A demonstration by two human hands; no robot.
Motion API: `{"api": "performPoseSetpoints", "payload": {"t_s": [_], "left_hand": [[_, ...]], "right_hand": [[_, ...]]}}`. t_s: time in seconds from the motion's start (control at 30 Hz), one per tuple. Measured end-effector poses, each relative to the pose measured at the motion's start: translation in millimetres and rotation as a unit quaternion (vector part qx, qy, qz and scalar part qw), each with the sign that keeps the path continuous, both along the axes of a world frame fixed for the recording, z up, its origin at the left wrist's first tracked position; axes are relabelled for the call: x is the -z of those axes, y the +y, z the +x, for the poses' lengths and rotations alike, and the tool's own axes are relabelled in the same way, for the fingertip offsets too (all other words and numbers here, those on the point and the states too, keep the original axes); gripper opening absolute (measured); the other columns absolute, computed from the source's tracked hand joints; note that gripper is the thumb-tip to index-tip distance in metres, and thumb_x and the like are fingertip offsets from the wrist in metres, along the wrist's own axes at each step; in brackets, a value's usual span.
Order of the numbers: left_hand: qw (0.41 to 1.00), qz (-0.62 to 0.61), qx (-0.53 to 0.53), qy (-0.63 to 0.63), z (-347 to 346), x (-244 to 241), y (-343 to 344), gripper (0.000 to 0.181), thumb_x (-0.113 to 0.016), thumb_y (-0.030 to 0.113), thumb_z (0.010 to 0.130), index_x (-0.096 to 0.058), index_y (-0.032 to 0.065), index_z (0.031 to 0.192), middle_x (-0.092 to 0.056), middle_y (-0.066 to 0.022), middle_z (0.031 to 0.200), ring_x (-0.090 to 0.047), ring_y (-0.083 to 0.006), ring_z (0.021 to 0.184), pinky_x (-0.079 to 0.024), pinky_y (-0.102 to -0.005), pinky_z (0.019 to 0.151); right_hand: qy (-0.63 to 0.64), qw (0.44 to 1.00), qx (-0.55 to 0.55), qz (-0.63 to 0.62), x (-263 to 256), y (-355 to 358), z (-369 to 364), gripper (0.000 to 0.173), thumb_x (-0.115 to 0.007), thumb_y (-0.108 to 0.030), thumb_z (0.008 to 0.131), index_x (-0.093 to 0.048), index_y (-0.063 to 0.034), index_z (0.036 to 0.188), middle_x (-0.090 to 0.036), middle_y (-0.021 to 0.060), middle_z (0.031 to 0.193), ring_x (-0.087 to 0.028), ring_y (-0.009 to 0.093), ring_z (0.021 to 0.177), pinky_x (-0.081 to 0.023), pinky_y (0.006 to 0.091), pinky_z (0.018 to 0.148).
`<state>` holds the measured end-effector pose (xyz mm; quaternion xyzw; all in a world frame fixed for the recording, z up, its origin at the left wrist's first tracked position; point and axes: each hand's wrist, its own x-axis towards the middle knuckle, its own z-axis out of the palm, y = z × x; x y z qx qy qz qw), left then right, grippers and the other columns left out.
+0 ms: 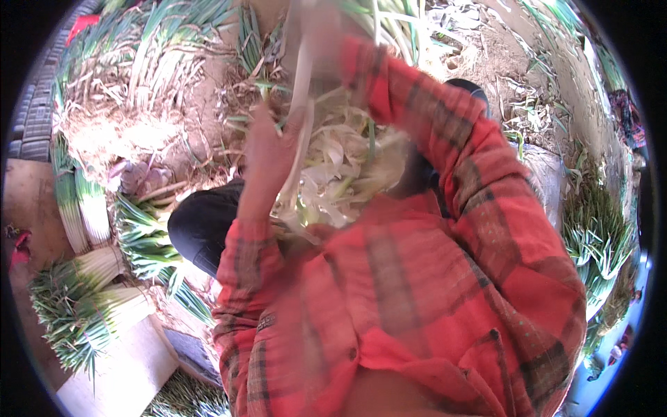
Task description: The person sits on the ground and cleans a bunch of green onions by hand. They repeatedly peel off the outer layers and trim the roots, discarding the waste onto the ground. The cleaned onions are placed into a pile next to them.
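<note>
My right hand (319,39), blurred by motion, is at the top of the view around a long pale green-onion stalk (301,86). The stalk hangs down from it toward my lap and passes beside my left hand (268,156). That hand points upward, its thumb close to the stalk. Blur hides whether its fingers grip anything. Beneath both hands, between my knees, lies a heap of stripped pale onion skins and leaves (338,172).
Untrimmed green onions with dry roots (151,73) lie at upper left. Tied, trimmed bundles (99,307) rest at lower left by a pale board (120,365). Loose green onions (143,240) lie beside my left knee (206,224). More bundles (596,245) stand at far right.
</note>
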<state>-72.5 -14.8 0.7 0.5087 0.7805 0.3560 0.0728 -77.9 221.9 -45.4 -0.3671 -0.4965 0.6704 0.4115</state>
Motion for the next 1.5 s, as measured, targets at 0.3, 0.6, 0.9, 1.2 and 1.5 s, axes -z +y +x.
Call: {"api": "performPoseSetpoints", "payload": {"t_s": [0.3,0.6,0.9,1.2,1.5], "left_hand": [[0.781,-0.217,0.007,-0.586,74.0,18.3,-35.4,0.029,-0.048,0.032,0.087,-0.053,0.0054,0.078,-0.054,-0.0022,0.065,-0.048,-0.008,0.053,-0.035,-0.0217,0.042],[0.889,0.005,-0.071,-0.453,-72.0,10.8,63.3,0.044,-0.036,0.036,0.091,-0.044,0.0032,0.119,-0.056,-0.0111,0.107,-0.053,-0.0207,0.079,-0.045,-0.0345,0.069],[0.652,0.236,0.06,-0.718,-141.2,13.3,80.2,0.041,-0.034,0.037,0.092,-0.042,-0.0026,0.095,-0.036,-0.0024,0.066,-0.035,-0.0123,0.057,-0.034,-0.0266,0.054],[0.744,0.284,-0.075,-0.601,-134.8,-0.1,85.3,0.035,-0.036,0.034,0.091,-0.044,-0.0007,0.092,-0.04,-0.0028,0.068,-0.039,-0.0131,0.059,-0.036,-0.0293,0.056],[0.755,0.267,-0.03,-0.598,-155.7,3.8,80.9,0.04,-0.037,0.04,0.091,-0.046,0.0012,0.091,-0.042,-0.0032,0.066,-0.041,-0.0146,0.061,-0.038,-0.0291,0.06]], "right_hand": [[0.01,0.987,-0.155,-0.041,-22.0,-34.2,48.9,0.016,-0.059,-0.014,0.078,-0.054,0.0016,0.076,-0.049,0.0045,0.052,-0.047,0.011,0.039,-0.037,0.0286,0.035],[-0.143,0.945,-0.126,0.268,-12.3,-77.8,63.2,0.031,-0.056,-0.024,0.081,-0.052,0.0024,0.097,-0.057,0.0193,0.066,-0.057,0.032,0.061,-0.044,0.0378,0.057],[0.022,0.889,-0.399,-0.222,-9.8,-118.9,62.9,0.032,-0.046,-0.033,0.089,-0.058,-0.0036,0.09,-0.056,0.0012,0.058,-0.045,0.007,0.038,-0.035,0.0215,0.033],[-0.055,0.958,-0.227,0.166,-15.5,-126.0,26.9,0.029,-0.049,-0.027,0.087,-0.062,-0.0013,0.09,-0.057,0.0032,0.059,-0.048,0.01,0.038,-0.04,0.0209,0.038],[0.015,0.945,-0.311,-0.098,-34.2,-122.3,33.9,0.029,-0.05,-0.025,0.087,-0.061,0.0019,0.088,-0.055,0.0058,0.055,-0.05,0.011,0.038,-0.038,0.0238,0.033]]}}
